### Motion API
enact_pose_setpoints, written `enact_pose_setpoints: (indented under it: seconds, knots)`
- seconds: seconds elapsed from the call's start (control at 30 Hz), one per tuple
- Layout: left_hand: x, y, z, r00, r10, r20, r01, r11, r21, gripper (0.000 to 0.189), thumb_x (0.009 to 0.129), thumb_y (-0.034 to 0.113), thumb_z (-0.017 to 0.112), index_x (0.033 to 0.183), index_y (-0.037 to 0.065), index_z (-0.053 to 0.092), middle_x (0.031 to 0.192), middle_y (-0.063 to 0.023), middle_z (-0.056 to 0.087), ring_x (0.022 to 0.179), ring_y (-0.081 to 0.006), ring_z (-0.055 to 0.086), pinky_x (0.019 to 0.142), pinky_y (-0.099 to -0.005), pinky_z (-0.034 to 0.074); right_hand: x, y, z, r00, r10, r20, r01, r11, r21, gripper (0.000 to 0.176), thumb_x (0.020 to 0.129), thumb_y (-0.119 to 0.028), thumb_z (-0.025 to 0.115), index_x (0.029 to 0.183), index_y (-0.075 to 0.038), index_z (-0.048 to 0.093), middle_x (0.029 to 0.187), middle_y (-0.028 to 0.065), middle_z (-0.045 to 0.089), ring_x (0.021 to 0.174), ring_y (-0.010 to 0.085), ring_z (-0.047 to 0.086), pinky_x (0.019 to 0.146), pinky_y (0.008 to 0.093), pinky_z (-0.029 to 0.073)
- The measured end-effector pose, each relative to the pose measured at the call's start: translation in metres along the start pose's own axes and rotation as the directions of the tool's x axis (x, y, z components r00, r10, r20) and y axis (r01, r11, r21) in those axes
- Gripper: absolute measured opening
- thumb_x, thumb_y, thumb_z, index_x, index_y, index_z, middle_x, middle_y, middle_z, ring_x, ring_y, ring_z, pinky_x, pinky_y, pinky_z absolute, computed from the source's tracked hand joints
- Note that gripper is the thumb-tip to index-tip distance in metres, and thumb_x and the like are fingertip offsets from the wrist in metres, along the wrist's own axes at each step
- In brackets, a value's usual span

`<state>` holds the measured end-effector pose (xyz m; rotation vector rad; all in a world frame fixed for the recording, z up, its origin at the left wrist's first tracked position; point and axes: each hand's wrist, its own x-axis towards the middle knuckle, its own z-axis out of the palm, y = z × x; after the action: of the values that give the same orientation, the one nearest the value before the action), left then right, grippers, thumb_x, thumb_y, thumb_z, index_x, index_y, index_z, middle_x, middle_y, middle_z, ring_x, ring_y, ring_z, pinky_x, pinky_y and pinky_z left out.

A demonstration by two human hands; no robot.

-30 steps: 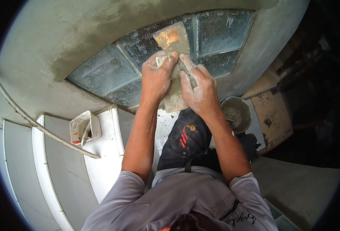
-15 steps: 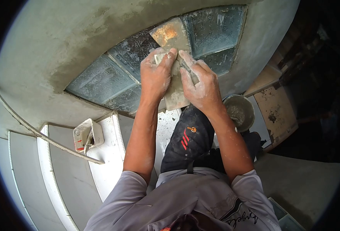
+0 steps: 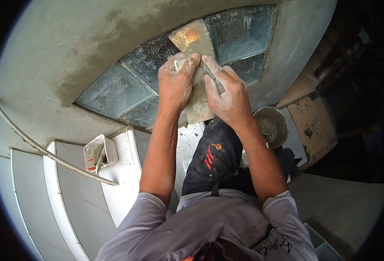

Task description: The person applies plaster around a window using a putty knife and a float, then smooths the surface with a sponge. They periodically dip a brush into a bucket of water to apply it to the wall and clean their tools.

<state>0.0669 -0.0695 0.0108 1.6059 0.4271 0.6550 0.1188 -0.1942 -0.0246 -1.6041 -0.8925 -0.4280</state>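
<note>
Both of my hands, dusted with pale powder, meet in front of a curved row of glass blocks [image 3: 242, 37]. My left hand [image 3: 176, 82] is closed, fingers curled round the pale edge of a flat, mortar-smeared plate [image 3: 199, 106]. Its thumb points up along the plate. Close beside it, my right hand [image 3: 229, 93] is bent round a small grey bit whose kind I cannot make out, with index finger and thumb near the plate. Above the hands shows a flat piece with a rusty orange patch [image 3: 191, 37]; whether it joins the plate is hidden.
A white container [image 3: 100, 153] with a tool in it stands on the steps [image 3: 76, 182] at left. A bucket of grey mix [image 3: 271, 127] sits right of my knee, beside a stained board [image 3: 310, 130]. A thin curved strip [image 3: 44, 150] crosses the steps.
Almost nothing differs. The view has shifted very slightly, and both hands keep their hold in the same place.
</note>
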Motion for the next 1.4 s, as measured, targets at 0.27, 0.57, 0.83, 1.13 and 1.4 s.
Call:
enact_pose_setpoints:
  seconds: [0.27, 0.57, 0.83, 1.13, 1.4]
  knots:
    - [0.0, -0.009, -0.004, 1.0, 0.009, 0.015, -0.009, 1.0, 0.009, 0.021, 0.094, 0.021, 0.07, 0.084, 0.003, 0.067, 0.073, 0.0018, 0.062, 0.065, -0.0058, 0.051, 0.058, -0.0248, 0.043, -0.004, 0.0, 0.0, 1.0, 0.015, 0.023, -0.014, 1.0, -0.024, 0.042, 0.089, -0.007, 0.065, 0.13, -0.005, 0.065, 0.087, 0.0188, 0.062, 0.078, 0.0383, 0.064, 0.071, 0.0437, 0.053]
    - [-0.005, -0.006, -0.009, 1.0, -0.023, -0.007, 0.023, 1.0, -0.01, 0.019, 0.094, 0.02, 0.07, 0.086, 0.003, 0.068, 0.075, 0.0015, 0.064, 0.065, -0.0054, 0.053, 0.058, -0.024, 0.044, -0.018, 0.001, 0.008, 0.999, 0.022, 0.04, -0.021, 0.999, -0.043, 0.043, 0.089, -0.008, 0.064, 0.133, -0.006, 0.062, 0.087, 0.0182, 0.061, 0.078, 0.0382, 0.065, 0.07, 0.0444, 0.053]
    - [0.0, -0.003, -0.012, 1.0, 0.005, -0.013, -0.004, 0.999, 0.036, 0.019, 0.093, 0.021, 0.071, 0.086, 0.004, 0.068, 0.074, 0.0018, 0.063, 0.063, -0.0055, 0.052, 0.057, -0.0245, 0.044, -0.011, 0.003, 0.011, 1.0, -0.011, 0.011, 0.011, 1.0, -0.011, 0.042, 0.09, -0.009, 0.063, 0.131, -0.006, 0.064, 0.087, 0.0179, 0.061, 0.076, 0.0375, 0.065, 0.068, 0.0441, 0.053]
    - [0.003, 0.003, -0.007, 1.0, -0.011, -0.021, 0.012, 0.999, 0.048, 0.021, 0.094, 0.023, 0.071, 0.088, 0.003, 0.068, 0.076, 0.0009, 0.064, 0.066, -0.0058, 0.053, 0.058, -0.0245, 0.044, -0.01, 0.005, 0.008, 1.0, -0.007, 0.011, 0.007, 1.0, -0.025, 0.043, 0.089, -0.009, 0.064, 0.132, -0.006, 0.064, 0.086, 0.0176, 0.06, 0.075, 0.0368, 0.065, 0.068, 0.0433, 0.053]
    - [0.001, 0.01, -0.008, 1.0, -0.013, 0.002, 0.013, 1.0, 0.017, 0.02, 0.094, 0.023, 0.07, 0.088, 0.003, 0.068, 0.076, 0.0011, 0.063, 0.065, -0.0053, 0.052, 0.057, -0.0237, 0.043, -0.005, 0.001, 0.008, 0.999, -0.034, 0.003, 0.034, 0.999, -0.003, 0.043, 0.089, -0.008, 0.064, 0.132, -0.006, 0.063, 0.085, 0.0168, 0.06, 0.073, 0.0362, 0.064, 0.065, 0.0433, 0.053]
